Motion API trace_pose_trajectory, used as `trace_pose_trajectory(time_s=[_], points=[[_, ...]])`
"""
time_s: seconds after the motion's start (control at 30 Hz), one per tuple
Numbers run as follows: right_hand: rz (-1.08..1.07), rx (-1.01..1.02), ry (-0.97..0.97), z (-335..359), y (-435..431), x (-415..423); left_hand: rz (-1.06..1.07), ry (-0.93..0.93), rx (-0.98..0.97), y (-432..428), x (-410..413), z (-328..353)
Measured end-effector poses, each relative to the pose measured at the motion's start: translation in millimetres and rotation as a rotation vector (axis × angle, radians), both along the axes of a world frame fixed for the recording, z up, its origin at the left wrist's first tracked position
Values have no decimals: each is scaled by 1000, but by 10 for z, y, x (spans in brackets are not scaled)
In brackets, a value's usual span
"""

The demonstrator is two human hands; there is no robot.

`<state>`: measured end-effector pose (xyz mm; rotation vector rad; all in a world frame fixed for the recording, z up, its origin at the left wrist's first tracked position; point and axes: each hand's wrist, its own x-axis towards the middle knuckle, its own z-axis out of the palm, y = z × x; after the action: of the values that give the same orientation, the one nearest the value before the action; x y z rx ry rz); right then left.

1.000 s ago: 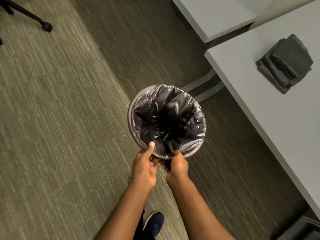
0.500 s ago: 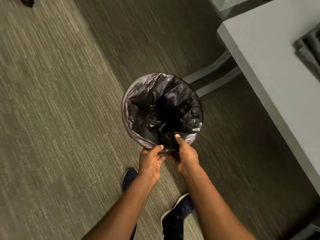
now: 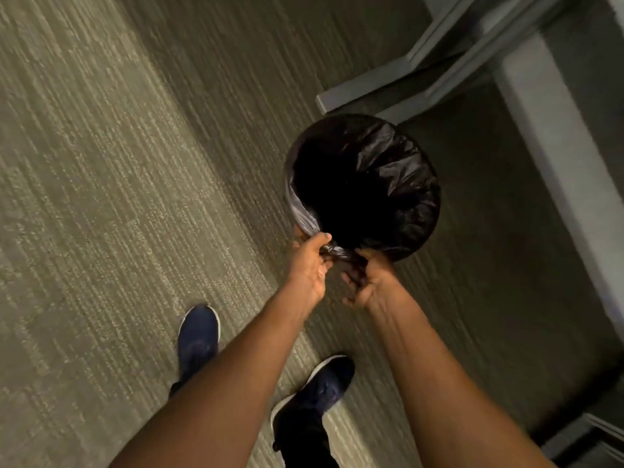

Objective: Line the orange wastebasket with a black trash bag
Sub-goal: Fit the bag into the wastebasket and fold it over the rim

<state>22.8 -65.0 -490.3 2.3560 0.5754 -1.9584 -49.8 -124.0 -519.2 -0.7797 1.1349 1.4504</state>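
1. Left hand (image 3: 309, 265) is closing its fingers on a twisted bunch of bag (image 3: 381, 170) slack at the near rim; right hand (image 3: 366, 282) is pinching the same bunch from the other side, fingers curled tight. The hands are almost touching.
2. The bag is sitting in the bin (image 3: 291, 194), mouth open and folded over the rim all round as far as visible; the inside is reading as a dark hollow, the bottom not visible.
3. The bin itself is almost fully hidden by the bag; no orange is showing clearly, and the frame is blurred.
4. The bin is standing on carpet (image 3: 101, 197), just beside the desk base (image 3: 388, 86), with the desk (image 3: 553, 136) at right.
5. Shoes (image 3: 199, 339) are standing on the carpet near the bin, on the near side.
6. Progress: looks nearly done. The bag is in and over the rim. Left, likely: knotting or tucking the gathered slack so the liner is holding snug, then letting go.
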Motion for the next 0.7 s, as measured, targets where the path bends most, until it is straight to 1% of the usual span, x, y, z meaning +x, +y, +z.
trace_pose_trajectory(time_s=[0.07,0.13,0.23,0.3,0.43,0.6,0.7], points=[[-16,53,9,-163,98,116,60,14,2,168,154,-117],[-65,86,64,-301,208,212,90,7,10,318,290,-221],[-216,115,163,-493,378,318,63,-7,73,538,448,-336],[-308,154,194,-597,513,372,59,40,89,690,524,-384],[-336,205,173,-736,799,483,11,107,183,1003,660,-485],[-360,290,191,-826,1114,555,-61,159,182,1364,740,-582],[-362,328,201,-920,1304,609,-85,184,220,1547,775,-656]])
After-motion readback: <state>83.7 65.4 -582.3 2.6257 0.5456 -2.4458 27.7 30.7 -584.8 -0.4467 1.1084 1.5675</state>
